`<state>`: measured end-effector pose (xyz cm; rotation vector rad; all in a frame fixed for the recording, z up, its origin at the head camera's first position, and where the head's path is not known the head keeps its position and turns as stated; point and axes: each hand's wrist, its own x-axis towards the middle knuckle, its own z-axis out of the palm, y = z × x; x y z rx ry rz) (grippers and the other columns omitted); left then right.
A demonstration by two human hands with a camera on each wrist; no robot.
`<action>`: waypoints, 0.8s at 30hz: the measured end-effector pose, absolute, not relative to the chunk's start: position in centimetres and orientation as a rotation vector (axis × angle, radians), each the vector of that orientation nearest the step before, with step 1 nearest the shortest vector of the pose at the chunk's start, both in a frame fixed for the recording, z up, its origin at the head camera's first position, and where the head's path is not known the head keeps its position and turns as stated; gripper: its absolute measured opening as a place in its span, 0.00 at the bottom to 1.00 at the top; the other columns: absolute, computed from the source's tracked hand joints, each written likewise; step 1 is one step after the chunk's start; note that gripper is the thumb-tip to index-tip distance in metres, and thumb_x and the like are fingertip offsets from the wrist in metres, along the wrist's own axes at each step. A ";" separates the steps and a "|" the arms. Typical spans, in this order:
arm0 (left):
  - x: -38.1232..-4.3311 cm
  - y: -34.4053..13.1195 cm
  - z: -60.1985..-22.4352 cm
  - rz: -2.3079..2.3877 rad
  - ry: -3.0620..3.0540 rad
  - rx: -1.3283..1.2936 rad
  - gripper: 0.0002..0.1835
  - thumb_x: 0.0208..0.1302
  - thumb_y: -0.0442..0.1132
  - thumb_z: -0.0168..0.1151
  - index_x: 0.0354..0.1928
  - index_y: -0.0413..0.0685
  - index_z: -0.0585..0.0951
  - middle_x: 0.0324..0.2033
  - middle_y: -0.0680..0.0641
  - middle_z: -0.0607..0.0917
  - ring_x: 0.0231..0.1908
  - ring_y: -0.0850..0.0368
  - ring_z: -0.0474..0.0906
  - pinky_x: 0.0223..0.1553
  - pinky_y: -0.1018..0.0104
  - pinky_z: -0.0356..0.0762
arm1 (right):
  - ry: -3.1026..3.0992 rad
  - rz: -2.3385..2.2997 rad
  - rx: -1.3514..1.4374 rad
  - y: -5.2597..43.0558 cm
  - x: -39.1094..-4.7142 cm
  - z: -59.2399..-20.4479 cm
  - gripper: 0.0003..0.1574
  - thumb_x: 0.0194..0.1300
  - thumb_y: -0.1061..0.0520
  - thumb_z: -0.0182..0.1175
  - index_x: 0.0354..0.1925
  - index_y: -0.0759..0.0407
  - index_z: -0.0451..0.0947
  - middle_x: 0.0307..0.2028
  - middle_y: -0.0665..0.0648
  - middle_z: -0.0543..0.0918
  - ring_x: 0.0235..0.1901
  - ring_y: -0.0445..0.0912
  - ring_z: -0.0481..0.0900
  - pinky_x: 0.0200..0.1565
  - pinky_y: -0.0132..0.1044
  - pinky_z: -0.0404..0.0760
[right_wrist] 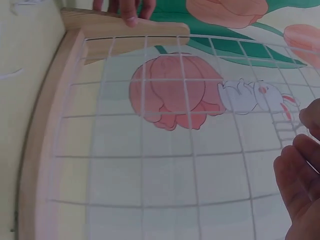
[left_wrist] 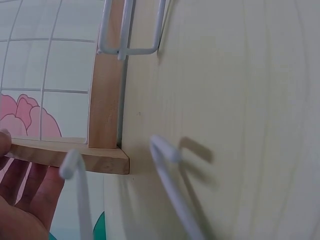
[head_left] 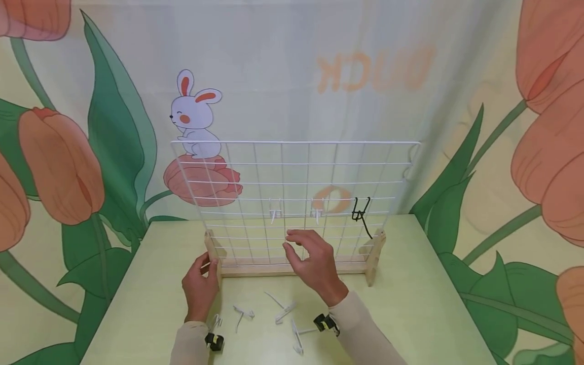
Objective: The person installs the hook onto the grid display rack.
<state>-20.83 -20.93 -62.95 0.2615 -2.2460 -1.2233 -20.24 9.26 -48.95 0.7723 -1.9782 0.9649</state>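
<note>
A white wire grid (head_left: pixel 292 183) stands upright in a wooden base (head_left: pixel 292 271). My left hand (head_left: pixel 201 286) grips the base's left end piece (left_wrist: pixel 107 159), thumb on one side and fingers on the other. Before the middle of the grid is my right hand (head_left: pixel 315 261), its thumb and forefinger bent with a gap between them and nothing seen in it. Its fingers also show at the edge of the right wrist view. Two white hooks, a left one (head_left: pixel 275 213) and a right one (head_left: pixel 317 214), hang on the grid near that hand; a black hook (head_left: pixel 360 215) hangs farther right.
Several loose white hooks lie on the pale table (head_left: pixel 123 304) in front of the base, among them one (head_left: pixel 285 313) between the forearms and another (head_left: pixel 296 337) near the right sleeve. A printed curtain (head_left: pixel 274 66) hangs behind the table.
</note>
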 end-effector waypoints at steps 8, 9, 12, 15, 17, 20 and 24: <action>-20.9 -21.0 -63.0 -1.215 -2.260 0.283 0.18 0.75 0.39 0.66 0.63 0.44 0.84 0.55 0.38 0.90 0.47 0.38 0.91 0.46 0.40 0.89 | -2.054 0.991 0.726 11.5 -18.9 -51.3 0.13 0.60 0.61 0.76 0.45 0.57 0.89 0.46 0.55 0.92 0.40 0.46 0.90 0.40 0.37 0.89; -20.8 -21.0 -63.0 -1.218 -2.259 0.286 0.18 0.75 0.39 0.66 0.62 0.45 0.84 0.55 0.38 0.90 0.47 0.38 0.91 0.46 0.40 0.89 | -2.058 0.993 0.728 11.7 -18.8 -51.5 0.13 0.60 0.61 0.77 0.45 0.58 0.90 0.46 0.55 0.92 0.41 0.46 0.90 0.40 0.37 0.89; -20.8 -21.0 -63.1 -1.229 -2.258 0.294 0.18 0.75 0.39 0.66 0.63 0.45 0.84 0.55 0.38 0.90 0.48 0.38 0.91 0.46 0.40 0.89 | -2.060 0.993 0.752 12.2 -18.4 -52.0 0.14 0.60 0.61 0.77 0.45 0.58 0.89 0.45 0.55 0.92 0.40 0.47 0.90 0.40 0.38 0.90; -20.8 -21.0 -63.2 -1.239 -2.264 0.308 0.18 0.76 0.40 0.66 0.64 0.45 0.83 0.56 0.39 0.89 0.49 0.39 0.91 0.47 0.40 0.89 | -2.071 0.989 0.772 12.8 -17.9 -52.5 0.14 0.60 0.61 0.77 0.45 0.58 0.89 0.44 0.55 0.92 0.40 0.46 0.90 0.39 0.39 0.90; -20.8 -20.9 -63.3 -1.244 -2.267 0.312 0.19 0.76 0.41 0.65 0.64 0.45 0.83 0.57 0.39 0.89 0.50 0.38 0.91 0.48 0.40 0.89 | -2.090 0.992 0.775 13.1 -17.7 -52.9 0.14 0.60 0.61 0.77 0.46 0.58 0.89 0.44 0.54 0.92 0.40 0.46 0.90 0.39 0.38 0.90; -20.8 -20.9 -63.3 -1.246 -2.272 0.313 0.19 0.77 0.41 0.65 0.65 0.45 0.82 0.57 0.38 0.89 0.50 0.38 0.90 0.48 0.40 0.88 | -2.113 1.012 0.776 13.6 -17.3 -53.6 0.15 0.61 0.61 0.76 0.47 0.57 0.88 0.44 0.53 0.92 0.41 0.46 0.90 0.39 0.40 0.90; -20.9 -20.9 -63.3 -1.247 -2.271 0.303 0.19 0.76 0.41 0.65 0.64 0.45 0.83 0.57 0.39 0.89 0.50 0.38 0.91 0.47 0.41 0.89 | -2.141 1.038 0.777 14.3 -16.8 -54.5 0.17 0.60 0.61 0.77 0.49 0.55 0.88 0.45 0.53 0.92 0.41 0.45 0.89 0.39 0.40 0.90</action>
